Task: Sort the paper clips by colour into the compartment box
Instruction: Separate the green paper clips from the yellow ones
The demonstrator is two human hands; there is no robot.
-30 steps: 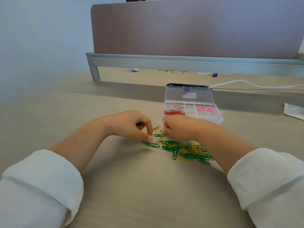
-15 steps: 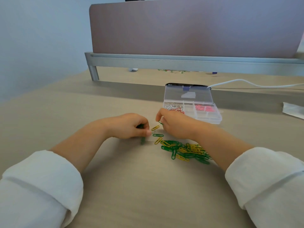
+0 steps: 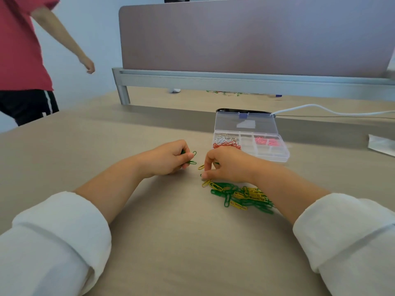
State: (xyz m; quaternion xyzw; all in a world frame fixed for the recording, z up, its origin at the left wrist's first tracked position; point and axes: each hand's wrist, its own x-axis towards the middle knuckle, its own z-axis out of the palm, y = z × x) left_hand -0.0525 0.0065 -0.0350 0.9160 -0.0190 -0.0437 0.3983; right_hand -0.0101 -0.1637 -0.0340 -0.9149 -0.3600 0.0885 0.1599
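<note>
A pile of green and yellow paper clips [image 3: 242,196] lies on the desk in front of me. My left hand [image 3: 171,159] is curled round several green clips [image 3: 192,158], which stick out past its fingers. My right hand [image 3: 226,165] sits at the pile's far left end, thumb and forefinger pinching a green clip [image 3: 202,175] on the desk. One yellow clip [image 3: 201,167] lies between the hands. The clear compartment box [image 3: 275,155] stands open behind my right hand, with white clips [image 3: 225,137], red clips [image 3: 227,144] and pink clips [image 3: 266,141] in separate compartments.
A desk divider panel [image 3: 245,39] on a metal rail closes the back. A white cable [image 3: 320,110] runs right from a black device [image 3: 241,110] behind the box. White paper [image 3: 382,144] lies far right. A person in a red shirt [image 3: 21,50] stands at the left.
My left hand has lifted off the desk with green clips in it. My right hand moved down to the desk near the pile's end. A person in red has appeared at the left.
</note>
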